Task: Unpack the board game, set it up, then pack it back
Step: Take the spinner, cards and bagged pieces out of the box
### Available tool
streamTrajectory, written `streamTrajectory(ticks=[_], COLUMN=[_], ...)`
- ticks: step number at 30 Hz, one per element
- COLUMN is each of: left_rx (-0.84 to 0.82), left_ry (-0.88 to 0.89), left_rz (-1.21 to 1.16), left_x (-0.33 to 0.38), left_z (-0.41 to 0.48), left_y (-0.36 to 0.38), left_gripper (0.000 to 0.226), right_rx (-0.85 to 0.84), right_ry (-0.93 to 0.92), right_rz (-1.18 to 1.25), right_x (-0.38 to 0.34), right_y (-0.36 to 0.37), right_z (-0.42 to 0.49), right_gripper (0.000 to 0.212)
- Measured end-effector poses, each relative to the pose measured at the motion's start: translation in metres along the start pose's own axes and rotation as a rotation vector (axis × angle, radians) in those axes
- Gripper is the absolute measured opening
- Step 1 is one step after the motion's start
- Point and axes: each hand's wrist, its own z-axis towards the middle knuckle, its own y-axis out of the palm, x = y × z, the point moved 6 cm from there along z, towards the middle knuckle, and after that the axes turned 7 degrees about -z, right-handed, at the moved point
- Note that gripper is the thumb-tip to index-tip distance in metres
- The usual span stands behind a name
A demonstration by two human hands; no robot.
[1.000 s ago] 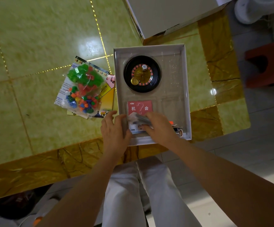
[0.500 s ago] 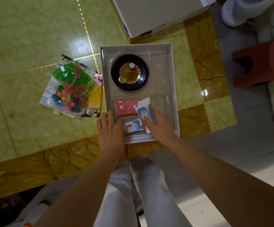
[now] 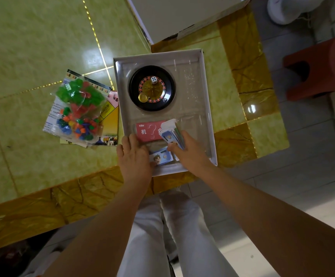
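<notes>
The open white game box [image 3: 207,100] lies on the green table with a clear plastic insert. A black roulette wheel [image 3: 152,88] with a white die on it sits in its far half. A red card deck [image 3: 149,131] lies below the wheel. My right hand [image 3: 188,150] grips a stack of play money [image 3: 171,132], tilted up over the deck's right end. My left hand [image 3: 133,156] rests flat on the box's near left corner, its thumb touching a blue banknote [image 3: 161,158] that lies in the box.
A clear bag of coloured plastic pieces [image 3: 78,110] lies on a folded game board and leaflet [image 3: 110,126] left of the box. The box lid [image 3: 180,15] lies at the far edge. A red stool [image 3: 322,66] stands on the floor to the right.
My right hand has lifted the money stack out of the near compartment and tilted it up, which uncovered a blue banknote underneath. My left hand stays on the box corner.
</notes>
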Motion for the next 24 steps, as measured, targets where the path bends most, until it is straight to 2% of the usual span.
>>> streamTrajectory(ticks=[4, 6, 10, 12, 13, 16, 17, 21, 23, 24], left_rx=[-0.012, 0.001, -0.031, -0.132, -0.192, -0.303, -0.314, -0.267, -0.292, -0.293], left_ry=[0.055, 0.024, -0.317, -0.452, -0.468, -0.425, -0.424, -0.546, -0.506, -0.471], left_rz=[-0.077, -0.368, -1.13, -1.432, -1.508, -1.675, -1.696, -1.78, -1.808, -1.819], left_x=[-0.003, -0.013, -0.036, -0.032, -0.028, -0.015, -0.013, -0.027, -0.033, -0.038], left_z=[0.004, 0.004, 0.001, -0.002, -0.003, -0.005, -0.006, -0.015, -0.019, -0.02], left_y=[0.002, -0.002, -0.005, -0.007, -0.009, -0.02, -0.025, -0.04, -0.048, -0.052], left_gripper=[0.028, 0.02, 0.016, 0.012, 0.01, 0.019, 0.025, 0.025, 0.027, 0.026], right_rx=[-0.028, -0.013, 0.019, -0.043, -0.078, -0.151, -0.161, -0.171, -0.173, -0.17], right_ry=[0.049, 0.105, 0.214, 0.253, 0.259, 0.224, 0.203, 0.125, 0.111, 0.111], right_rz=[0.081, 0.201, 0.422, 0.473, 0.468, 0.372, 0.35, 0.297, 0.242, 0.218], right_x=[0.0, 0.0, -0.016, -0.029, -0.036, -0.057, -0.063, -0.084, -0.092, -0.097], right_y=[-0.001, -0.002, -0.002, 0.008, 0.012, 0.023, 0.025, 0.033, 0.045, 0.054], right_z=[0.002, 0.002, 0.006, 0.006, 0.004, 0.0, -0.003, -0.01, -0.012, -0.012], right_gripper=[0.028, 0.025, 0.01, 0.009, 0.009, 0.02, 0.016, 0.014, 0.013, 0.022])
